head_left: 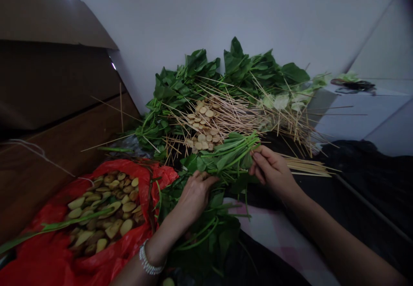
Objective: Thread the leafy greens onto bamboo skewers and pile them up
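My left hand [193, 193] rests fingers-down on a bunch of green leafy stalks [222, 156], its fingers curled into the leaves; a beaded bracelet is on that wrist. My right hand [272, 169] pinches the stem end of the same bunch, fingers closed around it. Just beyond the hands lie skewered tan slices [203, 126] on thin bamboo sticks, and a bundle of bare bamboo skewers [306, 165] lies right of my right hand.
A red plastic bag [48, 256] full of tan sliced pieces sits at the lower left. More leafy greens [245, 68] pile against the white wall behind. Brown cardboard [48, 83] rises at the left. A dark cloth covers the surface at right.
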Available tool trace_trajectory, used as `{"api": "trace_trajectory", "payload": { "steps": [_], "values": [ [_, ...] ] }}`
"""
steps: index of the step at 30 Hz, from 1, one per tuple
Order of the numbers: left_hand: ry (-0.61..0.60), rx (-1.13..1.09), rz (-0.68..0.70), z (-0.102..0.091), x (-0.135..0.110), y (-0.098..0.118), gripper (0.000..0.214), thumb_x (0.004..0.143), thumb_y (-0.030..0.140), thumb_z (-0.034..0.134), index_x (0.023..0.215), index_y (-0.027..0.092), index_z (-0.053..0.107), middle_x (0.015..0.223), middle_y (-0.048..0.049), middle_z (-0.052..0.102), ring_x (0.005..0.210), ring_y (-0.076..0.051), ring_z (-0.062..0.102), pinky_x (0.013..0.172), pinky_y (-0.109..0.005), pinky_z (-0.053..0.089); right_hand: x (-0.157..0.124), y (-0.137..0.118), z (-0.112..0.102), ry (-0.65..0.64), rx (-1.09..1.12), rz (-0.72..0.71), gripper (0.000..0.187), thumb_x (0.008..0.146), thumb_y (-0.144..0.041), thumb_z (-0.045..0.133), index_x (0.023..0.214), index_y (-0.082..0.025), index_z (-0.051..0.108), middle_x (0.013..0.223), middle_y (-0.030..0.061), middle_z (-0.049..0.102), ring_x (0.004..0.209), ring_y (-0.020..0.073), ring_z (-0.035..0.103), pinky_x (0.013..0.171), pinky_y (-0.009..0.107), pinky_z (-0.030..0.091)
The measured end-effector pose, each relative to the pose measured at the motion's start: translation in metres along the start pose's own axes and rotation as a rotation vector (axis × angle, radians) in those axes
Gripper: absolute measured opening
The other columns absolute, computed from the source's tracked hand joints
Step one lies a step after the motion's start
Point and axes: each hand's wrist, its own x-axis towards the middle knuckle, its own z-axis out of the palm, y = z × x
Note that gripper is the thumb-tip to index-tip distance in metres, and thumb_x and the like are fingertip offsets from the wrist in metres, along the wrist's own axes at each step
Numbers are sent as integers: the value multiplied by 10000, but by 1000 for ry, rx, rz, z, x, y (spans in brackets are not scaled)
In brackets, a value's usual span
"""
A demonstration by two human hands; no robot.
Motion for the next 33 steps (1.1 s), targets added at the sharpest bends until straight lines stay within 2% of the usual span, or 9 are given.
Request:
{"api": "trace_trajectory", "payload": {
  "steps": [5,11,17,20,23,28,33],
  "values": [
    [8,99,-50,1,0,3,266,901,55,434,912,171,673,849,-68,662,838,-213,582,886,-371,434,-1,0,0,-9,14,-1,244,926,-443,514,889,-202,520,558,-52,610,302,46,376,326,167,221],
    [-10,188,-41,2,1,1,137,896,220,566,887,190,699,923,-88,661,933,-260,571,858,-384,455,0,0,1,-15,19,9,239,929,-434,511,865,-204,513,566,-52,606,305,45,371,326,171,209],
    [-28,351,-77,-2,2,5,137,891,199,577,842,210,704,892,-80,663,931,-262,585,764,-358,452,-1,-1,3,-13,2,12,262,921,-458,518,860,-204,516,568,-47,607,307,47,368,326,174,215],
    [-29,394,-70,-2,2,6,156,909,183,539,909,208,693,847,-75,641,898,-255,588,745,-352,443,-1,0,2,-17,14,14,264,919,-466,518,871,-206,516,548,-52,601,291,45,344,312,170,195],
    [-23,375,-33,0,2,6,191,921,185,514,979,221,693,897,-86,629,903,-261,576,759,-368,434,-1,-1,1,-11,24,16,276,906,-482,530,864,-210,509,523,-54,592,277,47,320,301,172,179],
    [-64,295,54,-2,2,5,239,888,156,570,1042,274,710,1027,-88,622,981,-253,552,808,-370,417,-1,-3,3,-11,27,38,314,876,-520,548,849,-211,502,494,-57,573,275,51,304,301,174,165],
    [-64,200,109,0,1,2,227,901,166,558,1017,280,716,1089,-81,622,983,-238,555,817,-365,403,-2,-3,4,-11,28,33,314,880,-516,544,841,-208,502,491,-60,570,280,46,300,308,167,170]
  ]
}}
